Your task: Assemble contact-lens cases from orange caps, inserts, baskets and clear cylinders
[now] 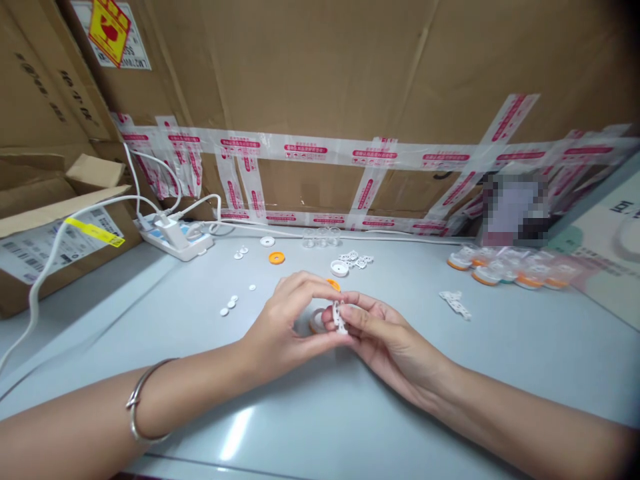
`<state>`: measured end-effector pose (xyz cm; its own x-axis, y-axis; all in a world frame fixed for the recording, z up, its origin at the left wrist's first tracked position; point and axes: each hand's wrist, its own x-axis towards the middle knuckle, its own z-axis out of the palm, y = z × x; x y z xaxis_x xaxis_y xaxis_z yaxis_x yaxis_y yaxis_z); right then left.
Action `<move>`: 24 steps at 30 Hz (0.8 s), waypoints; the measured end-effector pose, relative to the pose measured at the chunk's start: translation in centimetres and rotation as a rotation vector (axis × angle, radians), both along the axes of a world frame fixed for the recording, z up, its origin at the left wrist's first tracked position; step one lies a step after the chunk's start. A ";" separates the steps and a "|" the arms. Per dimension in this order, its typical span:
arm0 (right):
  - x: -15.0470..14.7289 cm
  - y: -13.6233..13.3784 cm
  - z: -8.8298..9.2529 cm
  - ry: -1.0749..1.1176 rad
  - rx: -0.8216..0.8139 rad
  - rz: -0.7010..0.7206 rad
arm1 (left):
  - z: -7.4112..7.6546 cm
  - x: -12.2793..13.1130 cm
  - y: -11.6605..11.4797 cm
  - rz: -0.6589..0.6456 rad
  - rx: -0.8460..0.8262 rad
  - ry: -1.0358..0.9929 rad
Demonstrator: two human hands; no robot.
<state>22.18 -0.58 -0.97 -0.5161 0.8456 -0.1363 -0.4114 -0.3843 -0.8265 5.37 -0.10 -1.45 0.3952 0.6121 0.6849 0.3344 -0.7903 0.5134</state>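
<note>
My left hand and my right hand meet over the middle of the grey table. Both pinch a small white plastic part between their fingertips. Just behind the fingers, on the table, rests a round white and orange reel, and an orange ring peeks out above my left fingers. A metal bangle circles my left wrist.
Small white discs, an orange ring, a white cap and white plastic sprues lie behind the hands. Clear bags of orange-white reels sit at right. A power strip with cables and cardboard boxes stand at left.
</note>
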 end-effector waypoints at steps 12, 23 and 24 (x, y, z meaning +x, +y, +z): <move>4.2 6.8 -0.6 -0.730 0.677 -0.448 | -0.1 -1.0 0.3 -0.033 -0.080 -0.093; 6.4 11.9 -2.9 -1.252 0.805 -0.489 | -0.2 -0.9 0.9 -0.013 -0.136 -0.013; 6.4 11.9 -2.9 -1.255 0.817 -0.477 | -0.2 -0.8 0.9 -0.010 -0.145 -0.010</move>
